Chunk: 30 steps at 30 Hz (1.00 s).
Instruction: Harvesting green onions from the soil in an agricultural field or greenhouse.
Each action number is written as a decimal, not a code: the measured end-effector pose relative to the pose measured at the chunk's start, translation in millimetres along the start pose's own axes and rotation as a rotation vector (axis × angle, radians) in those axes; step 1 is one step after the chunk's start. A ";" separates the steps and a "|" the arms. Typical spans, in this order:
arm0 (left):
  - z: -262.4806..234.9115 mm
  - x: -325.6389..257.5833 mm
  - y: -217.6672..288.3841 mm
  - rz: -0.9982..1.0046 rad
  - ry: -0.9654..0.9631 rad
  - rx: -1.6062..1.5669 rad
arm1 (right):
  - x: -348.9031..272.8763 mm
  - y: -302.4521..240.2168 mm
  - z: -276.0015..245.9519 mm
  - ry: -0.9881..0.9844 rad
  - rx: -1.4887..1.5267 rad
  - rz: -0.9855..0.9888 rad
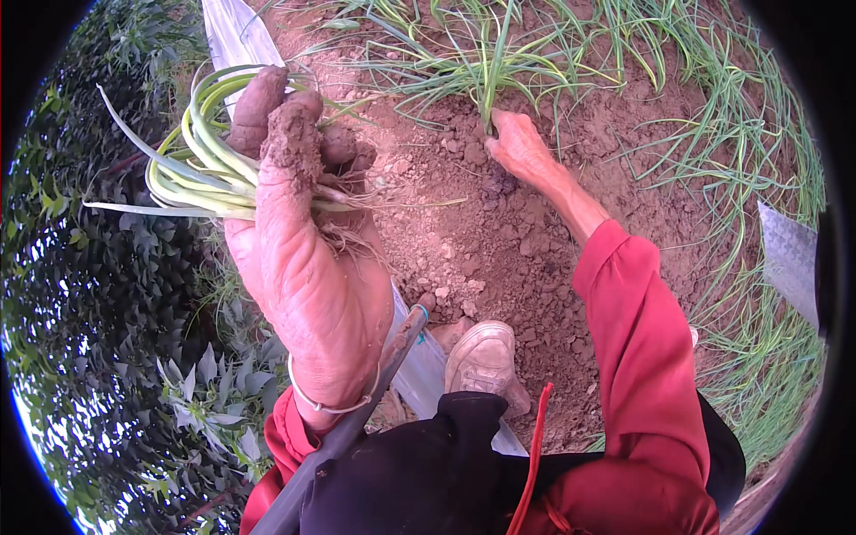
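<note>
My left hand (299, 276), smeared with soil, is raised at the left with its fingers curled round a bunch of spring onion seedlings (209, 165). Their green leaves bend out to the left, and thin pale roots (348, 241) hang on the palm side. Lower down, at the soil, my right hand (522, 147) has its fingers closed on the base of a standing spring onion clump (492, 76). The fingertips are partly hidden, and the clump's lower end meets loose, darker earth.
Rows of spring onions (749, 169) cover the right and far side. Leafy bushes (107, 267) fill the left. A dark pole (392, 361) leans along my left forearm. White plastic sheeting (239, 36), a grey metallic sheet (789, 259) and my shoe (481, 357) lie around the brown soil (526, 303).
</note>
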<state>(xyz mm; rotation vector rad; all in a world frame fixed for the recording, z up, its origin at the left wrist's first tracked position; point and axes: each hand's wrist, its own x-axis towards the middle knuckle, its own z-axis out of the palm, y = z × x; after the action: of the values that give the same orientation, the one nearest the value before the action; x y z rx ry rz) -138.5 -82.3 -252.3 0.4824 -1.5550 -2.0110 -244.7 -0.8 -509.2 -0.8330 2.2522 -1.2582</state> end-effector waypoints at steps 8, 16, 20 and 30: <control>25.0 -6.4 -5.5 -0.101 0.056 0.116 | 5.3 3.8 10.6 0.008 -0.365 -0.011; 30.0 -14.8 1.1 -0.193 0.087 0.107 | 21.6 7.9 23.9 0.057 -0.462 0.085; 38.7 -16.3 8.8 -0.187 0.053 0.047 | 27.6 9.0 21.5 0.098 -0.554 0.034; 37.2 -13.8 10.3 -0.221 0.072 0.086 | 29.5 8.4 -2.3 -0.223 -0.235 0.184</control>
<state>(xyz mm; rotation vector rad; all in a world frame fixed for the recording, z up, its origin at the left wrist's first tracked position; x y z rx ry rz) -147.3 -47.2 -233.2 0.7833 -1.6088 -2.0683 -270.1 -16.1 -517.6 -0.7831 2.2607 -0.7879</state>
